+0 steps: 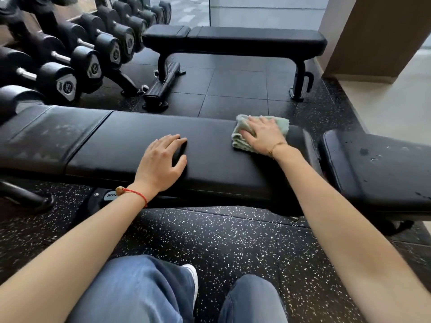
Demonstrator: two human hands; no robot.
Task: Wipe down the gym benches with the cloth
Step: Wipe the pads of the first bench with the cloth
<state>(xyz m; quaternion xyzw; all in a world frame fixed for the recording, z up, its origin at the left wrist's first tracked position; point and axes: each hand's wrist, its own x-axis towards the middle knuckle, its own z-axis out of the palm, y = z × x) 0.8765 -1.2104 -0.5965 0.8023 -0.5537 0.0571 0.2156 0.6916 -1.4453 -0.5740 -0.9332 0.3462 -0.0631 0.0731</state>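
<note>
Black vinyl fills the middle of the view: the near bench (130,145) runs left to right across the frame, and both hands are down on its long pad. Over on the right, the right hand (263,134) lies flat with fingers spread on top of the pale green cloth (240,138), pressing it onto the pad close to that pad's right end. The cloth is bunched and folded, poking out beyond the fingertips and to the left of the palm. The left hand (163,157) sits further left on the same pad, palm down, fingers loosely extended, holding nothing, just resting there. A red string bracelet (136,193) circles that wrist. The bench's left pad section looks dusty and smeared. A second bench (233,38) stands beyond on the dark floor tiles, well apart, and another padded seat (377,159) sits just right of the near one. Dumbbells (67,66) line the rack at upper left. Blue jeans (140,292) show at the bottom.
</note>
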